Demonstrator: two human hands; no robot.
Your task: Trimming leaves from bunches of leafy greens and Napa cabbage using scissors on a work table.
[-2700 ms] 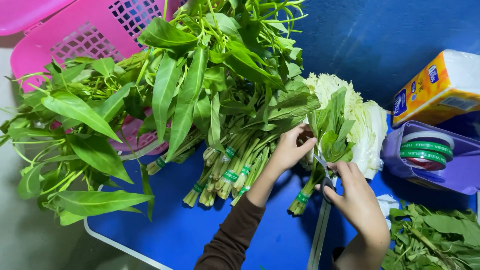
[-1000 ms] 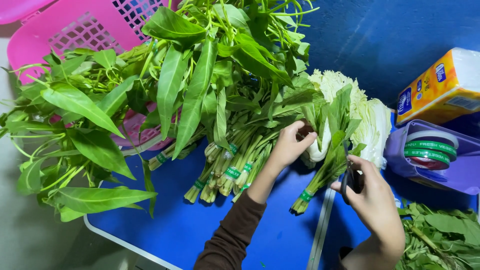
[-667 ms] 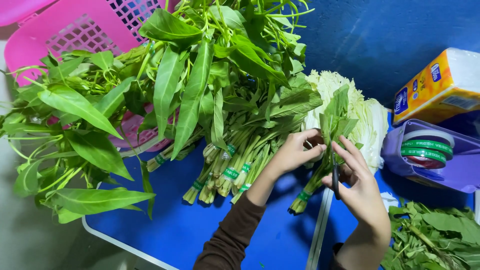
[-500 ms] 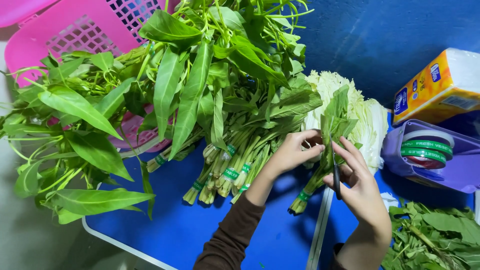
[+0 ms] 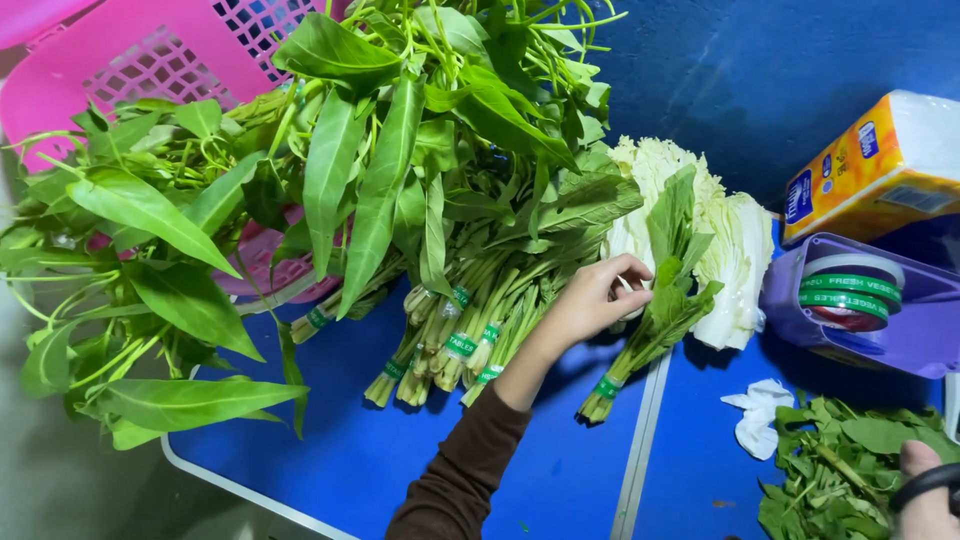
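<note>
The left hand (image 5: 600,297) reaches out over the blue tabletop (image 5: 330,455), its brown sleeve running up from the bottom edge. Its fingers curl loosely around the upper stems of a small bunch of leafy greens (image 5: 655,310). That bunch lies slanted on the tabletop, its cut stem ends pointing down and to the left, and a green band (image 5: 607,386) wraps it near those ends. Its leaves lie against a pale napa cabbage (image 5: 725,250) just behind it.

The right hand (image 5: 925,495) shows only at the bottom right corner. A dark curved thing crosses it, perhaps a handle, but too little is in view to tell what it is or whether the hand is closed on it. It sits at the edge of a heap of loose green leaves (image 5: 840,465), and a crumpled white scrap (image 5: 757,415) lies just left of that heap.

To the left of the left hand lie several more banded bundles of greens (image 5: 455,330), stems toward the viewer, side by side and touching. Their long leaves spread up and over a pink plastic basket (image 5: 170,60) at the top left, and more long-leaved greens (image 5: 150,290) hang out past the tabletop's left edge.

On the right stands a purple container (image 5: 925,335) holding a roll of green printed tape (image 5: 850,290). Behind it rests a yellow and white package of tissues (image 5: 880,160).
</note>
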